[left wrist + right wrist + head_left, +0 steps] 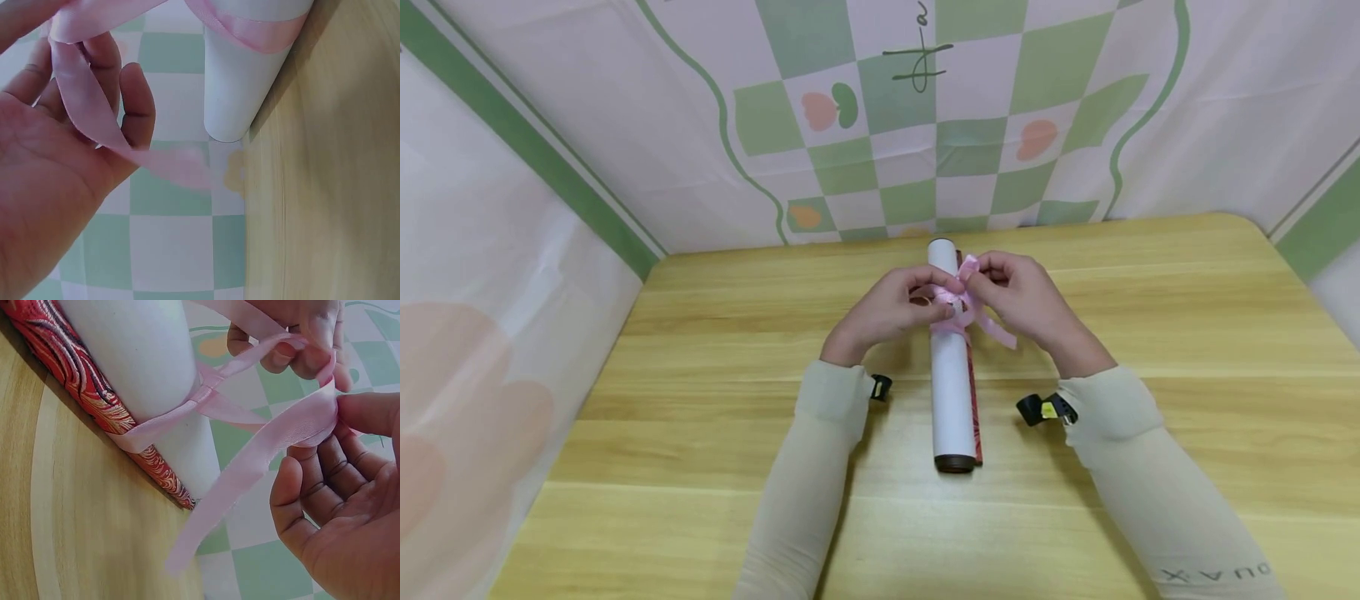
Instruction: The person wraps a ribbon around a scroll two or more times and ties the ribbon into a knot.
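A rolled scroll [951, 392], white with a dark end and a red patterned edge [81, 375], lies lengthwise on the wooden table. Pink ribbon [269, 444] wraps round its upper part, with a crossing against the roll in the right wrist view. Above the roll, my left hand [898, 304] pinches one part of the ribbon between thumb and finger; a tail hangs across its palm in the left wrist view. On the other side, my right hand [1015, 296] pinches a loop of the ribbon, and a loose end [1000, 335] trails below it.
The wooden table [700, 433] reaches back to a green and white checked cloth [910, 150]. Another pale cloth [475, 333] hangs at the left. A black wrist strap [1048, 409] sticks out by the right sleeve, another [881, 387] by the left.
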`<action>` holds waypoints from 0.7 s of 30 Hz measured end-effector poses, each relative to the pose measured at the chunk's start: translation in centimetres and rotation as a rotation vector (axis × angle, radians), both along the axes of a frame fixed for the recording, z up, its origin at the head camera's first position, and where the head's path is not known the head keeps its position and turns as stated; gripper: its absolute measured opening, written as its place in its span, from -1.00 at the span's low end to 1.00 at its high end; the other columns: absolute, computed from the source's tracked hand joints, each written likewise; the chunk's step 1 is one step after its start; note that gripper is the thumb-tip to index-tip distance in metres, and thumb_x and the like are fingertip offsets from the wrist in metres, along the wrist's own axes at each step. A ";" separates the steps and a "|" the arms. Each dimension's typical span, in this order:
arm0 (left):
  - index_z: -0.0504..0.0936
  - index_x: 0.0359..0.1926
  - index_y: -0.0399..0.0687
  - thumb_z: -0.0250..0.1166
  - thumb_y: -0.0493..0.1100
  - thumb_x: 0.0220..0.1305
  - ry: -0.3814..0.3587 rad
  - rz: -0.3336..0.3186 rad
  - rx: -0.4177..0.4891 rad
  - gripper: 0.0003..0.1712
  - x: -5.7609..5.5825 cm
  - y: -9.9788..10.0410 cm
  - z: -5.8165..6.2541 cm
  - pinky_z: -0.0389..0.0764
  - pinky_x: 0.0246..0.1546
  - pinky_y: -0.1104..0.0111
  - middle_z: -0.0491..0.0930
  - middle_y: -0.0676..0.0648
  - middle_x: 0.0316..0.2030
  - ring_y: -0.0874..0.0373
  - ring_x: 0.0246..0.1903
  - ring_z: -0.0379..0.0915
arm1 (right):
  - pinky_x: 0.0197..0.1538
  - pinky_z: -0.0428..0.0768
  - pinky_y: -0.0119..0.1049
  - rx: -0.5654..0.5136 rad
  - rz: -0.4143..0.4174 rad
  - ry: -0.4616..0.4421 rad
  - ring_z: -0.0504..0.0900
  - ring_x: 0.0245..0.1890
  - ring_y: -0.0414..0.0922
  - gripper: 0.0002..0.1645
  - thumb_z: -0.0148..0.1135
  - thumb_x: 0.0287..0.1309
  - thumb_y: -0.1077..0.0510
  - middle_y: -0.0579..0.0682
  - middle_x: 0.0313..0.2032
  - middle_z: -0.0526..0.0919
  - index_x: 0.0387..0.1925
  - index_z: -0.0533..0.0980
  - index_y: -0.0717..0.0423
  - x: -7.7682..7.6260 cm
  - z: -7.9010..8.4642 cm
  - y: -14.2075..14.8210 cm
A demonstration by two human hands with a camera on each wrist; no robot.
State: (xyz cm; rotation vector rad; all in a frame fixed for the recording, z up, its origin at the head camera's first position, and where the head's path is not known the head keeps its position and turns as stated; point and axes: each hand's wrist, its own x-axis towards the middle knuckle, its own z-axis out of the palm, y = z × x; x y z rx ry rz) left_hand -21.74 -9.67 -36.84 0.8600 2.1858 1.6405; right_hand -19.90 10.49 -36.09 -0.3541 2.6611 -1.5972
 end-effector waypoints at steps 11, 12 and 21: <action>0.63 -0.18 -0.16 0.25 -0.08 0.25 0.062 0.116 -0.040 -0.76 -0.3 -0.1 -0.1 0.50 -0.03 0.47 0.62 -0.03 -0.21 0.23 -0.18 0.52 | -0.35 0.48 -0.37 0.023 0.001 0.010 0.52 -0.30 -0.07 -0.49 0.09 0.25 -0.18 0.06 -0.26 0.62 -0.11 0.56 0.19 0.0 0.1 0.1; 0.63 -0.18 -0.16 0.24 -0.07 0.25 0.057 0.124 -0.039 -0.75 -0.3 -0.1 -0.1 0.49 0.00 0.48 0.62 -0.03 -0.20 0.24 -0.16 0.52 | -0.35 0.48 -0.37 0.025 0.001 0.011 0.53 -0.30 -0.06 -0.49 0.08 0.25 -0.17 0.06 -0.26 0.63 -0.11 0.56 0.19 -0.1 0.1 0.1; 0.64 -0.16 -0.07 0.22 0.06 0.26 0.106 0.156 -0.100 -0.68 -0.4 -0.9 0.1 0.53 -0.19 0.36 0.62 0.04 -0.21 0.21 -0.24 0.50 | -0.33 0.44 -0.30 0.076 0.000 0.002 0.45 -0.32 -0.09 -0.49 0.07 0.26 -0.19 0.06 -0.27 0.59 -0.13 0.56 0.18 -0.1 0.2 0.5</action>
